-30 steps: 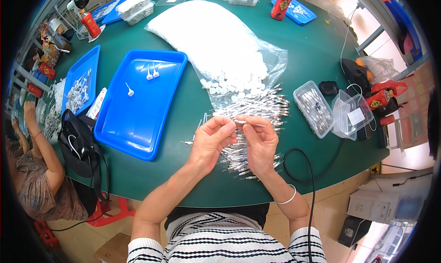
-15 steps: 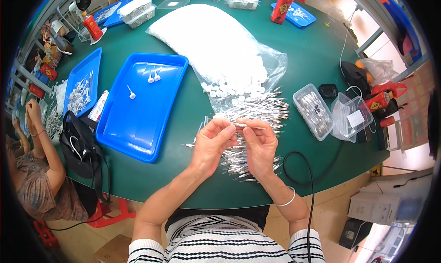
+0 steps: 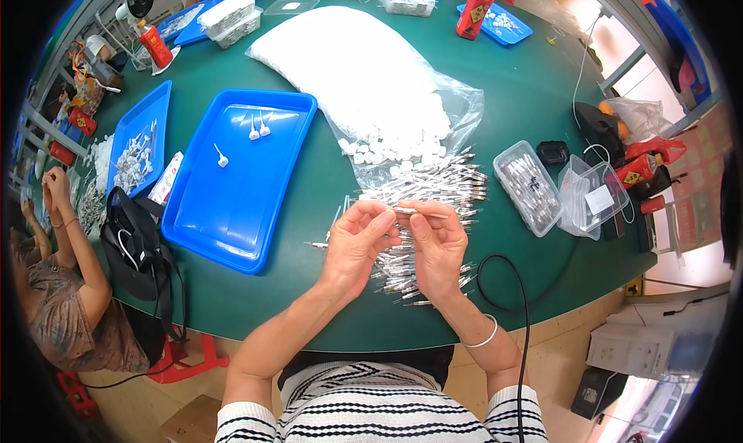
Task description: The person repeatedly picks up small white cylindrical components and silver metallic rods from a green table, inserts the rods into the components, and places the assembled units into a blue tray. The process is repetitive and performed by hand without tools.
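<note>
My left hand and my right hand meet fingertip to fingertip above a heap of slim silvery metal rods. The right fingers pinch one slim metal rod, lying roughly level. The left thumb and forefinger are pressed together at the rod's left end; what they grip is hidden. Behind the heap, small white caps spill from a big clear bag. Left of my hands is a blue tray holding three white caps with thin metal stems.
A clear box of rods stands right, beside stacked clear containers. A black cable loops over the table's front edge. At left are a black bag and another blue tray; a co-worker sits there.
My hands and the rod are almost exactly where they were. The co-worker at left shows only a slight arm movement.
</note>
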The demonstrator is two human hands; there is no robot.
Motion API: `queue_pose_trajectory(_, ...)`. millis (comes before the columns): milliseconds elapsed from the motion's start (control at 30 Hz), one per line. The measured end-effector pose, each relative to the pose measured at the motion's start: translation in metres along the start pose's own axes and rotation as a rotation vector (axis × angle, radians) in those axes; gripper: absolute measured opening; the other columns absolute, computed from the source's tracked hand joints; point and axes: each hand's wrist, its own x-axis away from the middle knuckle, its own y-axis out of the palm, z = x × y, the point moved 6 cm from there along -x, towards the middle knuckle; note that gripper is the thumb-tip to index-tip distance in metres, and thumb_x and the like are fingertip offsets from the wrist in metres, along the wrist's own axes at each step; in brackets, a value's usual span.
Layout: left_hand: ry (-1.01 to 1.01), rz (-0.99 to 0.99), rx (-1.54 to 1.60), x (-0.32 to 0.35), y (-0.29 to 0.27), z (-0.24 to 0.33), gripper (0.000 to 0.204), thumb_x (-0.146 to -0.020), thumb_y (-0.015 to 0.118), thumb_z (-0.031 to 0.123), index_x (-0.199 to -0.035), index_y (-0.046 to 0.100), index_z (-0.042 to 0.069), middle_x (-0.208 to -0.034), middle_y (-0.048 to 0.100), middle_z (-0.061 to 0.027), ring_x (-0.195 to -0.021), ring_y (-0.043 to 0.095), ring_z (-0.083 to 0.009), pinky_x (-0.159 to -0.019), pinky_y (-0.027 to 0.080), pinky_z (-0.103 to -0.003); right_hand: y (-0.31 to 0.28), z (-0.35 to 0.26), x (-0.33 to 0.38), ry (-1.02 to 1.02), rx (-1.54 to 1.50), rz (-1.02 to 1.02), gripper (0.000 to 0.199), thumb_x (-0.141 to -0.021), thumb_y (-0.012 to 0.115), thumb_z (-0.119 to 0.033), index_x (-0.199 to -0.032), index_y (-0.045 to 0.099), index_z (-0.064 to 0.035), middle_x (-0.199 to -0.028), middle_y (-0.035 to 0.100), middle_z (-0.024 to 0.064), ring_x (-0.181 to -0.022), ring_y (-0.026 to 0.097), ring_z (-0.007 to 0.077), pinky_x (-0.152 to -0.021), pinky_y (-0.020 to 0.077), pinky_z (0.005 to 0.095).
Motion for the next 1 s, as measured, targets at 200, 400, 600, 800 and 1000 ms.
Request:
queue_pose_trajectory(200,-0.004,0.007,0.032,0.0,-0.003,-0.003,0.009,-0.088,0.067,0.008,-0.094,0.061,0.006,-0.094,0.063,-0.0037,-0.081,0.061,-0.0104,-0.072,0.055,-0.025,0.001,0.0,0.001,0.008,0.0,0.008,0.012,-0.092,0.058,-0.001,-0.104,0.058,0.0004,-0.108,0.065,0.0154,-0.098,0.063,0.0193,-0.089,0.0506,0.0304)
queue_pose_trajectory(400,-0.004,0.022,0.053,0.001,-0.001,-0.004,0.009,-0.087,0.067,0.008,-0.095,0.062,0.006,-0.093,0.063,-0.003,-0.082,0.061,-0.0103,-0.073,0.055,-0.026,0.002,-0.001,0.002,-0.015,0.0,0.013,0.013,-0.092,0.058,-0.001,-0.105,0.058,0.0006,-0.108,0.065,0.0154,-0.098,0.063,0.0199,-0.09,0.0509,0.0314)
queue_pose_trajectory(600,-0.008,0.011,0.077,0.002,0.001,-0.004,0.008,-0.088,0.066,0.009,-0.094,0.062,0.007,-0.092,0.063,-0.0028,-0.081,0.061,-0.0097,-0.074,0.055,-0.026,0.002,0.0,0.003,-0.015,-0.013,0.015,0.014,-0.092,0.058,-0.002,-0.105,0.058,0.0007,-0.108,0.064,0.0154,-0.099,0.063,0.0206,-0.091,0.0511,0.0327)
queue_pose_trajectory(800,-0.046,-0.013,0.058,0.001,0.0,-0.004,0.012,-0.089,0.065,0.01,-0.099,0.063,0.004,-0.098,0.065,-0.0049,-0.082,0.062,-0.0099,-0.075,0.055,-0.025,0.001,-0.001,0.002,-0.014,0.019,0.033,0.013,-0.092,0.057,0.0,-0.105,0.058,0.0017,-0.108,0.064,0.0166,-0.098,0.064,0.0211,-0.09,0.0519,0.0336)
queue_pose_trajectory(1000,-0.113,-0.04,-0.014,-0.003,0.002,0.008,0.027,-0.093,0.059,0.012,-0.116,0.061,-0.002,-0.111,0.064,-0.01,-0.092,0.063,-0.0121,-0.081,0.053,-0.026,-0.002,-0.021,-0.004,-0.095,0.143,-0.015,0.013,-0.093,0.055,-0.002,-0.106,0.053,0.0015,-0.106,0.062,0.0175,-0.096,0.065,0.0253,-0.086,0.055,0.0361)
